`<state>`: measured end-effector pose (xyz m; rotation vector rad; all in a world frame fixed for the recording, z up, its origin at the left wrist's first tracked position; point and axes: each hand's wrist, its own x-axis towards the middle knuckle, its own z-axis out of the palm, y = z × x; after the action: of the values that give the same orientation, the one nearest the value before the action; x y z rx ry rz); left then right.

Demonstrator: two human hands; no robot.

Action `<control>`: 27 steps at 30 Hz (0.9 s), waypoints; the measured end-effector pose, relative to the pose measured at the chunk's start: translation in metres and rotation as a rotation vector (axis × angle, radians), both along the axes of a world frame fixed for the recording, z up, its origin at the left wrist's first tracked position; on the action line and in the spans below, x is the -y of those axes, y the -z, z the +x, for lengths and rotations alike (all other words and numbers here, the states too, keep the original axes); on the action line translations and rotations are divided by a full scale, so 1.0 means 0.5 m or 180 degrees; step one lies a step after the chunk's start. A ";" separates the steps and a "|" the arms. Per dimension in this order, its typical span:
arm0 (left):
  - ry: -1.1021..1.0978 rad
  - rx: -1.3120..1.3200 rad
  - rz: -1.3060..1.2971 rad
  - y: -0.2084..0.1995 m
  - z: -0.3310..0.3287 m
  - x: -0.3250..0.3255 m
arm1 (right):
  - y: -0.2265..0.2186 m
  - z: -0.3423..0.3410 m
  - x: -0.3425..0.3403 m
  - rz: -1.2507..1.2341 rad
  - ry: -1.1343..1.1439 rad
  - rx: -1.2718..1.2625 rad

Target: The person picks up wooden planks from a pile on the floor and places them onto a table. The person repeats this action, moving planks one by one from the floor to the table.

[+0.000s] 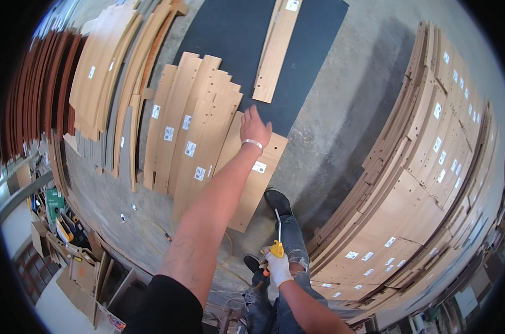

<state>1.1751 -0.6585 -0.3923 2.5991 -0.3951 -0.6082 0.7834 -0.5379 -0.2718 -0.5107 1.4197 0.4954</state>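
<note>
The left hand (255, 127) reaches over the upper end of the nearest wooden board (251, 192), bare fingers stretched and a little apart, gripping nothing; whether the palm touches the wood, I cannot tell. That board lies slanted at the right end of a row of boards (194, 114), their upper ends stepped, several overlapping the edge of a dark mat (313, 50). Two more boards (276, 61) lie on the mat just beyond the fingertips. The right hand (279, 268), in a white glove, is wrapped around a yellow air gun (277, 249), its nozzle pointing up beside the leg. A strip of concrete floor (369, 69) gives room between the mat's right edge and a long stack of boards (425, 161).
</note>
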 end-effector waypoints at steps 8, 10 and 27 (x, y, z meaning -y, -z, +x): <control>-0.0295 0.1046 0.0697 0.237 0.203 0.227 | 0.000 0.095 0.033 0.0310 0.0328 -0.0238; -0.0291 0.1128 0.0633 0.254 0.216 0.255 | -0.005 0.100 0.027 0.0352 0.0383 -0.0218; -0.0735 -0.4425 -0.1781 0.098 0.155 0.034 | 0.014 0.128 0.022 -0.0138 0.0601 0.0014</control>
<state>1.2526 -0.6756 -0.4414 1.2104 0.1863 -1.6672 0.8472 -0.5488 -0.2788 -0.4071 1.4604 0.3124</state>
